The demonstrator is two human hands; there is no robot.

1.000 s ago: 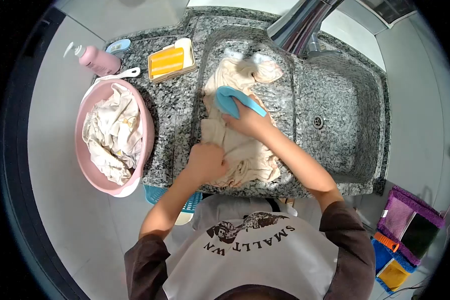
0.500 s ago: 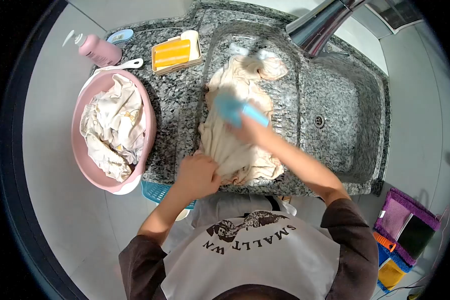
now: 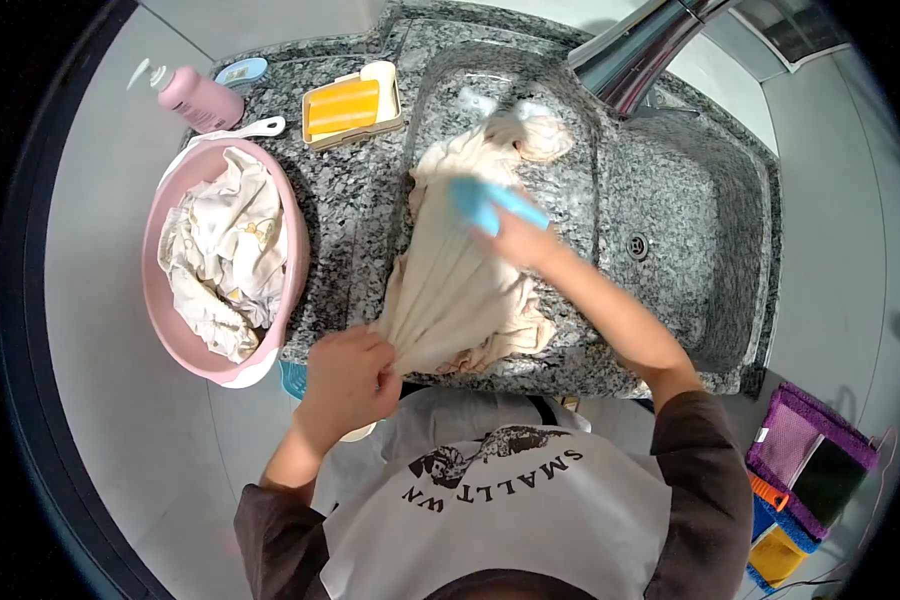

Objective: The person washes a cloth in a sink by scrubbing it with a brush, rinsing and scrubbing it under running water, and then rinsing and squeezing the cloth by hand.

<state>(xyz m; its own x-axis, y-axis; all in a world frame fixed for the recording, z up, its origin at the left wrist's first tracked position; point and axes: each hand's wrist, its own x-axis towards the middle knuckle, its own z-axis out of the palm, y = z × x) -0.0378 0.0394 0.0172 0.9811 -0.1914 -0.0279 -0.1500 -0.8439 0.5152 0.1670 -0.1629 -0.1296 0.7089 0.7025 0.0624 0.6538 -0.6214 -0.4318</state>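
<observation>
A wet cream-coloured garment [image 3: 448, 290] lies spread over the ribbed washboard part of the granite sink. My left hand [image 3: 350, 378] is closed around its lower left corner and pulls the cloth into taut folds near the front edge. In my right hand [image 3: 518, 238] is a light blue scrub brush [image 3: 478, 203], blurred by motion. The brush is over the upper middle of the garment, seemingly against the cloth; its bristles are hidden. White suds [image 3: 477, 100] sit just beyond the garment's far end.
A pink basin [image 3: 300, 250] with white clothes stands left. Behind it are a pink pump bottle [image 3: 202, 100], a small blue oval brush [image 3: 242, 72] and a soap box [image 3: 355, 135] holding orange bars. A chrome faucet [image 3: 635, 55] overhangs the sink basin with its drain [image 3: 638, 247].
My left hand has moved left and toward my body, stretching the garment's corner with it. My right hand has shifted the scrub brush slightly right.
</observation>
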